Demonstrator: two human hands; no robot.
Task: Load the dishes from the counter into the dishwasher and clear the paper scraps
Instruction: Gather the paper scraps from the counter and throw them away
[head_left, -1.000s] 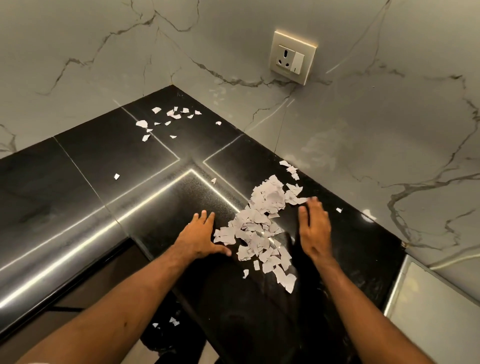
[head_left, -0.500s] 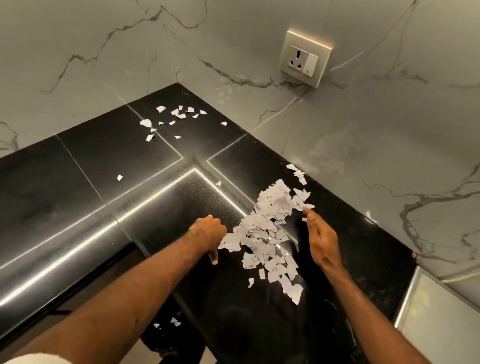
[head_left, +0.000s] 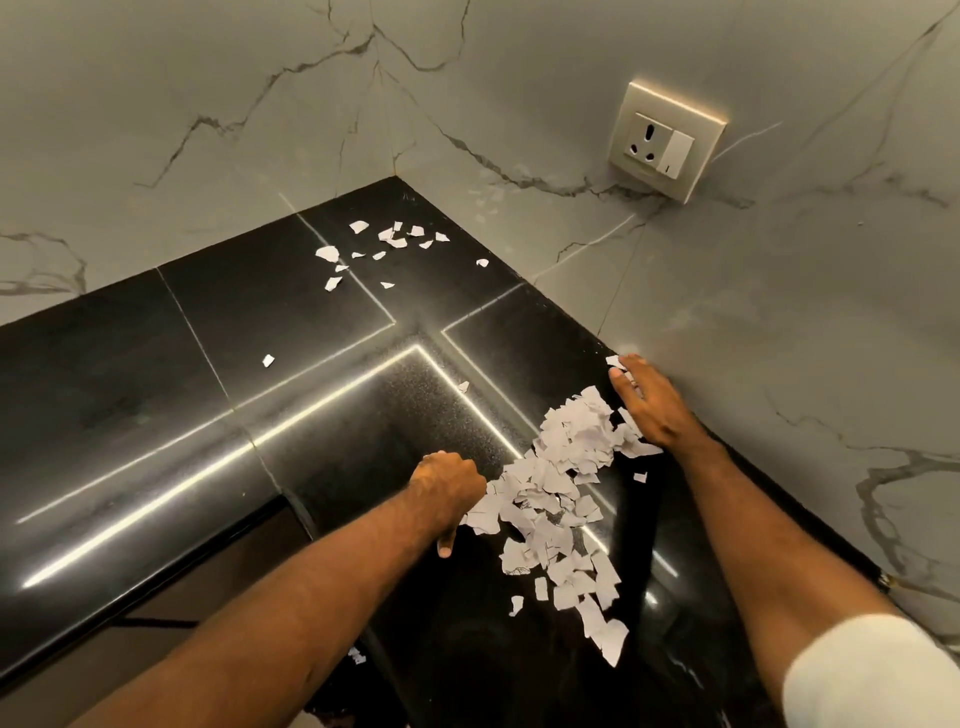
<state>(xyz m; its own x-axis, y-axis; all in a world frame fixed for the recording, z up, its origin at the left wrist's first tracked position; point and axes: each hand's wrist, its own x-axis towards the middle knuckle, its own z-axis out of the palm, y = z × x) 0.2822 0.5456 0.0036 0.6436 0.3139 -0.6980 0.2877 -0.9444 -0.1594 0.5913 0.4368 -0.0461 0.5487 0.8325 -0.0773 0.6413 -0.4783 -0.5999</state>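
Listing across our glossy black stone counter (head_left: 156, 364): stray white torn-paper scraps (head_left: 395, 244) uncollected at the back; left hand (head_left: 449, 486), fingers curled, contents untellable, against the heaped scrap pile (head_left: 558, 488); right hand (head_left: 647, 402) flat, fingers straight, penning it. We judge gathering half-done; dishes unseen.

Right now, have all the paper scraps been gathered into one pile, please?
No, loose scraps lie apart in the far corner of the counter, away from the main pile.
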